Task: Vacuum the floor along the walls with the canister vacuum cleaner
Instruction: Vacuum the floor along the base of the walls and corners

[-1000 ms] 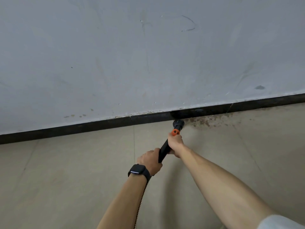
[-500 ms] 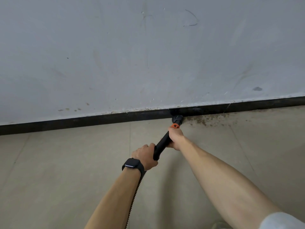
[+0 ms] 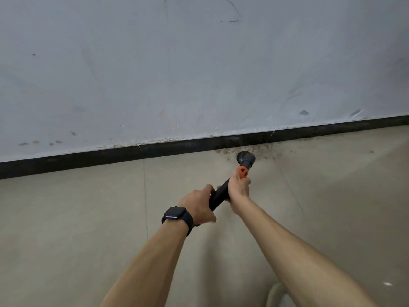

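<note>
Now the brush nozzle [image 3: 246, 158] has eased back off the skirting board [image 3: 110, 158] onto the brown dirt patch [image 3: 263, 149], just ahead of the fingers [image 3: 209, 189]. Left hand [image 3: 199, 204] and right hand [image 3: 239, 188] both grip the wand [image 3: 219, 193]. Grime remains, so more passes look needed.

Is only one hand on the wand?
No, the left hand and the right hand both grip the black wand.

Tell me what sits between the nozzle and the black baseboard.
Head view: only a narrow strip of floor speckled with brown dirt separates nozzle and baseboard.
</note>
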Action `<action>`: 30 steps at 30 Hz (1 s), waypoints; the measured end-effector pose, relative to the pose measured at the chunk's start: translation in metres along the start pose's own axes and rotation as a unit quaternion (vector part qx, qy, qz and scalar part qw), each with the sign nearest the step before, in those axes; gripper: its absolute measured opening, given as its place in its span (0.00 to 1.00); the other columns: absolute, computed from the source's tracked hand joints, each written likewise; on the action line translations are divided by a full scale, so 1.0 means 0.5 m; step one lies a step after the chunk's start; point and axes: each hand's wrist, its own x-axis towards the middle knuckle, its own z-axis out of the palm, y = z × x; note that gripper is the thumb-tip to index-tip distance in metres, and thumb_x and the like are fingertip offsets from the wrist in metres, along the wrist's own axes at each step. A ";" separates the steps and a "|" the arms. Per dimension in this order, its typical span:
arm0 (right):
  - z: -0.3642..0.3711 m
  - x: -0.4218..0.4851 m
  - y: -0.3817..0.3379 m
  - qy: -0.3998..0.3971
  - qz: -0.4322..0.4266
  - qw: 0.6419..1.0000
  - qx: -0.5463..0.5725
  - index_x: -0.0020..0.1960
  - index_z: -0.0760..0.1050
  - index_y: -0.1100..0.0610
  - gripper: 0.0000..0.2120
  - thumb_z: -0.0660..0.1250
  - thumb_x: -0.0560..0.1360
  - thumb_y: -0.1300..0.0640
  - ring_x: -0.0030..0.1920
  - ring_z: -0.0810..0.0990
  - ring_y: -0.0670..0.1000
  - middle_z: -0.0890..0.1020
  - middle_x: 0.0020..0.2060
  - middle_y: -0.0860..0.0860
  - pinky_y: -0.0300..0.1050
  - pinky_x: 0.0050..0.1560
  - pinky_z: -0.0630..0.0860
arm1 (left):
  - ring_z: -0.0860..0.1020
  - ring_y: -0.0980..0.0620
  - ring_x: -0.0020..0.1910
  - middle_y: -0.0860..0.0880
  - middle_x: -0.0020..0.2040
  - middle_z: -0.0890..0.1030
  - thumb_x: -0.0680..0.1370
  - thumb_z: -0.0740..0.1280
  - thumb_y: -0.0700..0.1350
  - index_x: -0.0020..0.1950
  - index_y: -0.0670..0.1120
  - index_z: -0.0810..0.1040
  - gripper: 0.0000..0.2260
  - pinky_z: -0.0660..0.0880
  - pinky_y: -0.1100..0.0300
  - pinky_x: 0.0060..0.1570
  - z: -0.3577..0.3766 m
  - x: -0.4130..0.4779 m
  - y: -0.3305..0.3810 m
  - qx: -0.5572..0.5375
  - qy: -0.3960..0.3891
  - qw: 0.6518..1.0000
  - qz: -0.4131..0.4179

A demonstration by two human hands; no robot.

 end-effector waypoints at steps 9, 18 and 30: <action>0.042 -0.024 0.042 -0.064 0.047 0.993 0.087 0.72 0.62 0.57 0.19 0.59 0.86 0.49 0.42 0.86 0.60 0.78 0.50 0.59 0.56 0.40 0.83 | 0.80 0.46 0.45 0.50 0.48 0.81 0.69 0.70 0.41 0.61 0.53 0.75 0.21 0.80 0.53 0.44 0.006 0.009 -0.089 0.018 0.007 1.000 0.012; 0.126 -0.032 -0.018 -0.141 0.024 0.990 0.005 0.68 0.67 0.61 0.23 0.69 0.80 0.50 0.52 0.85 0.63 0.80 0.59 0.62 0.49 0.32 0.83 | 0.80 0.46 0.44 0.49 0.46 0.81 0.70 0.70 0.38 0.54 0.51 0.77 0.14 0.76 0.56 0.40 -0.061 0.047 -0.109 0.025 0.081 0.996 -0.030; 0.057 -0.052 -0.117 -0.234 -0.005 0.951 -0.204 0.58 0.74 0.63 0.13 0.72 0.79 0.58 0.43 0.87 0.58 0.84 0.49 0.60 0.52 0.37 0.84 | 0.80 0.46 0.46 0.48 0.49 0.81 0.70 0.73 0.41 0.58 0.51 0.76 0.18 0.80 0.53 0.45 -0.094 -0.004 -0.056 0.011 0.074 0.997 -0.010</action>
